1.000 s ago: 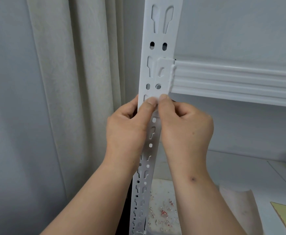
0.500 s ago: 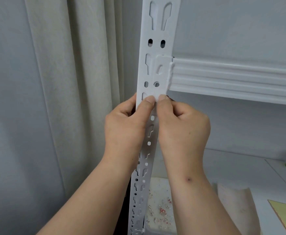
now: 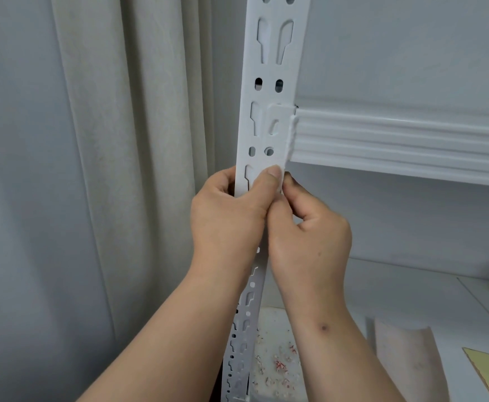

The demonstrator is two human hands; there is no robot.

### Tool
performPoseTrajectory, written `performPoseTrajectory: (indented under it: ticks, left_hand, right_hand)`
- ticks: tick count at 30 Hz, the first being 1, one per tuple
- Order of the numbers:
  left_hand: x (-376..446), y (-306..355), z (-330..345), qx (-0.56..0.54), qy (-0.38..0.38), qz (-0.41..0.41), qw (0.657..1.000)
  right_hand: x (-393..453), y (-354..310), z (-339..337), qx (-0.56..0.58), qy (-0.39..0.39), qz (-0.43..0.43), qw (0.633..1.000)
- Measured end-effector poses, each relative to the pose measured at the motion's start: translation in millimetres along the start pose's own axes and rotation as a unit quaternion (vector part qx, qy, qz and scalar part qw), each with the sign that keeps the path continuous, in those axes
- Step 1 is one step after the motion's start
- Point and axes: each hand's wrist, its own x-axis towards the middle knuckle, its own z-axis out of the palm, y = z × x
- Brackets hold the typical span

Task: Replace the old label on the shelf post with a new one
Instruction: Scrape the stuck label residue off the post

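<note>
The label, a pale white strip almost the same colour as the metal behind it, cannot be made out clearly; if it is anywhere, it lies on the face of the white perforated steel shelf post [image 3: 269,132] right under the two thumbs, just below the joint where the white ribbed shelf beam [image 3: 397,140] hooks in. The post runs upright, top to bottom of the view, so a strip stuck on it has its long axis the same way. The left hand [image 3: 228,216] wraps the post from the left edge, fingers curled behind it and the thumb [image 3: 268,181] pressed flat on the front face. The right hand [image 3: 307,239] comes from the right edge, fingers curled in and thumb tip meeting the left thumb; whether it pinches a corner of the label cannot be told. Both hands touch the post at one height, neither nearer. Judging from this, the coming move is along the post: smoothing or peeling up or down. Paper scraps [image 3: 278,367] lie on the lower shelf [image 3: 397,297] below.
</note>
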Motion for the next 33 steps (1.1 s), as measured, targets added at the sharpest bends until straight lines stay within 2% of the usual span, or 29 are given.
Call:
performPoseTrajectory:
  ticks: [9, 14, 26, 33]
  left_hand:
    - [-3.6, -1.6, -9.1, 0.022, -0.043, 0.031, 0.998]
    - [-3.5, -1.8, -4.6, -0.004, -0.036, 0.020, 0.999]
    - [-2.3, -0.6, -4.2, 0.026, -0.023, 0.031, 0.999]
    - [-0.8, -1.3, -11.3, 0.022, -0.043, 0.028, 0.998]
  right_hand:
    - [-0.9, 7.7, -1.0, 0.014, -0.029, 0.012, 0.999]
    - [-2.1, 8.7, -1.5, 0.033, -0.031, 0.019, 0.999]
    - [-2.2, 11.1, -1.3, 0.039, -0.032, 0.018, 0.999]
    - [-2.6, 7.8, -3.0, 0.029, -0.023, 0.011, 0.999]
